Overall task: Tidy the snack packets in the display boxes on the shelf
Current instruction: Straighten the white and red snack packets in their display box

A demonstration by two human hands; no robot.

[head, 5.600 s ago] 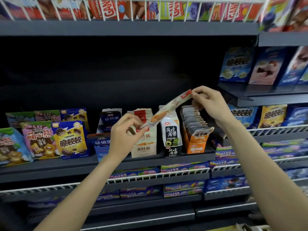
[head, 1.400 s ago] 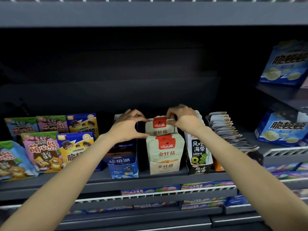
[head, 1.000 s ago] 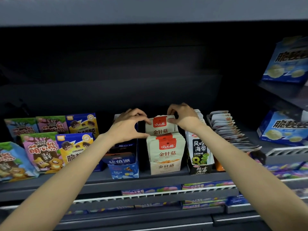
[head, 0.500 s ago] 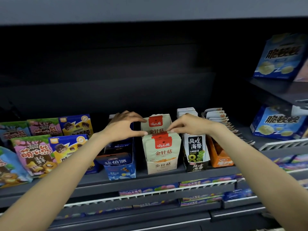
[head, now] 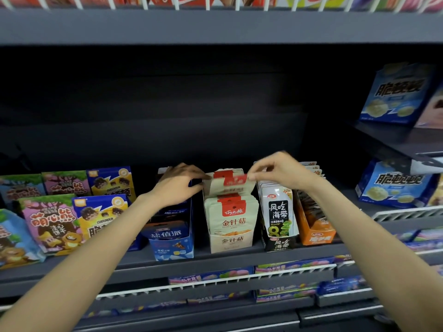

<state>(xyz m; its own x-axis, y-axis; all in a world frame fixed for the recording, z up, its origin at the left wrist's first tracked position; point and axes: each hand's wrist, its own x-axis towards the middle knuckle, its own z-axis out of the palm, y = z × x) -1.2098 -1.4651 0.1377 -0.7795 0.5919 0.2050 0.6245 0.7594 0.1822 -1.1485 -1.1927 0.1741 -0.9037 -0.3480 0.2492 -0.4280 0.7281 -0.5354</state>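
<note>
Head view of a dark grey shelf (head: 215, 258) carrying four display boxes side by side. The beige display box (head: 231, 243) stands in the middle of the row, filled with upright beige snack packets (head: 233, 213) topped by red header cards. The right hand (head: 281, 172) pinches the red top edge of one raised packet (head: 236, 180) between thumb and forefinger, at the rear of this box; its grip is closed on that packet. The left hand (head: 178, 183) reaches to the left side of the same rear packets, its fingers curled and its fingertips touching their edge beside the raised packet; whether they clasp a packet cannot be told.

Just left of the beige box stands a blue display box (head: 171, 243), partly hidden by the left forearm. Just right stands a black-and-white display box (head: 280, 243) holding white and black packets (head: 278, 212), and beyond it an orange display box (head: 316, 236) with its packets fanned back in a row. Colourful biscuit bags (head: 50, 221) stand at the far left of the shelf. Blue boxes (head: 395, 183) sit on the neighbouring shelves to the right. A white wire rail (head: 215, 281) fronts the shelf below.
</note>
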